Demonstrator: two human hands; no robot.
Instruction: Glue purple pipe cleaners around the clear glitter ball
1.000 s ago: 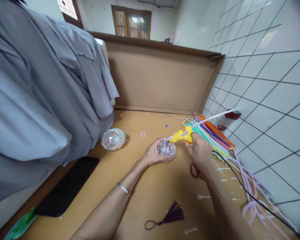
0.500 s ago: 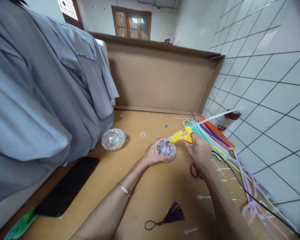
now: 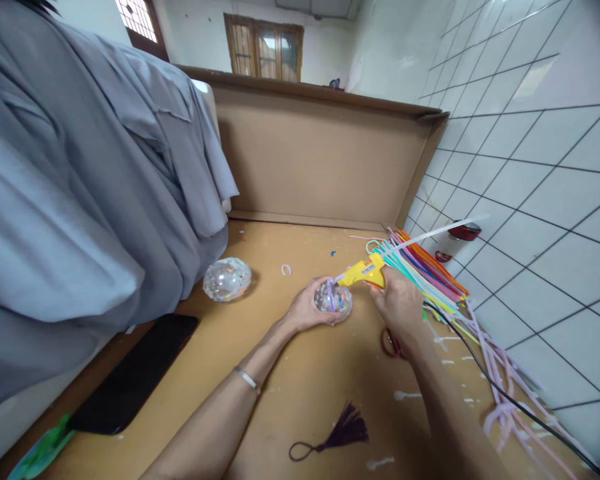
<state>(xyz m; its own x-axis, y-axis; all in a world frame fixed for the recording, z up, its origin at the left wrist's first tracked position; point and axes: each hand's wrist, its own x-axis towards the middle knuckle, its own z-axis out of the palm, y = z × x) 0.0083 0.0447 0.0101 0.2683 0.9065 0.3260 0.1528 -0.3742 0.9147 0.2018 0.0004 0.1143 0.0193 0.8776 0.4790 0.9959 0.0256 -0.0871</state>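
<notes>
The fingers of the right hand (image 3: 401, 299) are wrapped around the grip of the yellow glue gun (image 3: 364, 272), its nozzle pointing to 8 o'clock and its long axis running from 8 to 2, where a translucent glue stick (image 3: 430, 233) sticks out of the back. I can't tell whether the trigger is pressed. The left hand (image 3: 306, 308) curls around the clear ball (image 3: 343, 308) from 9 o'clock, opened only as wide as the ball, fingers over its far edge and thumb along the near one. A lilac strip (image 3: 331, 297) crosses the ball roughly from 12 to 6; the nozzle comes right up beside its upper end, though I can't make out contact. Compared with half a second ago, I see no clear change in either grip or in the gun's angle. Outward from the held ball, I have colourful pipe cleaners (image 3: 420, 267) at 2 o'clock, red-handled scissors (image 3: 390, 343) at 4, partly hidden by the right arm, a dark purple tassel (image 3: 347, 427) near 6, a flat black slab (image 3: 137, 373) at 8, a second ball (image 3: 227, 279) just past 9 and a lilac U-shaped piece (image 3: 287, 270) at 10.
</notes>
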